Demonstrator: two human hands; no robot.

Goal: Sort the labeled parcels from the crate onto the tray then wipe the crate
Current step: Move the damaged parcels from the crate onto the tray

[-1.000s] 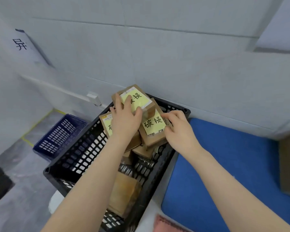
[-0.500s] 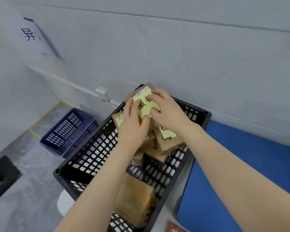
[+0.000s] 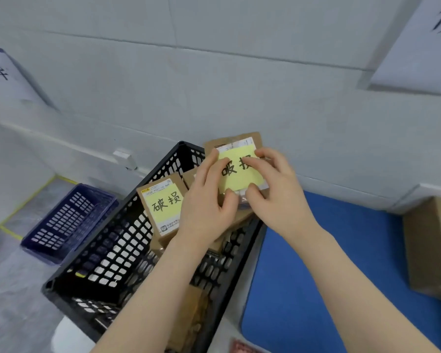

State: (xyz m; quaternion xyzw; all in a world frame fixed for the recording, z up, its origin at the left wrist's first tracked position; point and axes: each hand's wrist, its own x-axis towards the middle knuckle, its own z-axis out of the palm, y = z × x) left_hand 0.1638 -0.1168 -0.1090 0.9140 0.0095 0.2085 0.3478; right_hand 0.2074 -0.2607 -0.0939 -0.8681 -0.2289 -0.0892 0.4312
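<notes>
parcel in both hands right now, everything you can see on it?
The held parcel is a small flat box of brown cardboard. A white shipping label shows along its top edge, with a yellow sticky note handwritten 破损 in black below it. It is tilted face-up above the far end of the black crate. The left hand grips its left edge, the right hand its right, with fingers overlapping the note.

Two hands [image 3: 206, 202] [image 3: 278, 197], two crates, one black [image 3: 107, 261] and one blue [image 3: 61, 225], one blue tray [image 3: 341, 289], and at least three yellow-labeled parcels [image 3: 237, 169] [image 3: 163, 207] [image 3: 433, 248] are in view.
</notes>
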